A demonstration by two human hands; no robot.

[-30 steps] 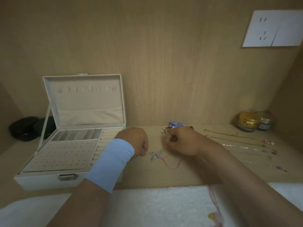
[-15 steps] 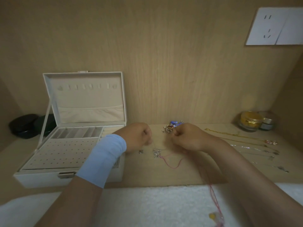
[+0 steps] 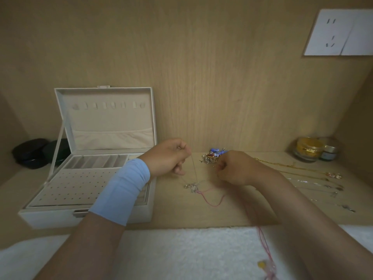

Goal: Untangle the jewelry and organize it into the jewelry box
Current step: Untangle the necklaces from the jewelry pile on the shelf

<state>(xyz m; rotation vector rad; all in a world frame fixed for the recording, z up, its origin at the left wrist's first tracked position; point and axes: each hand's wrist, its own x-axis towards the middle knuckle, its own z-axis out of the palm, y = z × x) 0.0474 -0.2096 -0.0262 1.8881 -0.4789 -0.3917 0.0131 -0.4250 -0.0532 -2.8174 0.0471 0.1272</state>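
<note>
An open white jewelry box (image 3: pixel 60 216) stands at the left, lid up, its tray of small holes bare. My left hand (image 3: pixel 168 156) pinches a thin silver chain (image 3: pixel 193 168) that runs down to a small silver tangle (image 3: pixel 192 186) on the wooden shelf. My right hand (image 3: pixel 236 168) is curled, pinching the chain's other strand. A pink cord (image 3: pixel 214 202) loops out of the tangle and trails down over the white towel. A pile of blue, red and silver jewelry (image 3: pixel 214 155) lies behind my hands.
Several gold and silver necklaces (image 3: pixel 310 178) lie stretched out in rows at the right. Two jars (image 3: pixel 308 150) stand in the back right corner. Dark round cases (image 3: pixel 32 153) sit left of the box. A white towel (image 3: pixel 171 251) covers the front edge.
Both hands have risen off the shelf and drawn apart, pulling the silver chain taut above the tangle. The left hand lifted the most.
</note>
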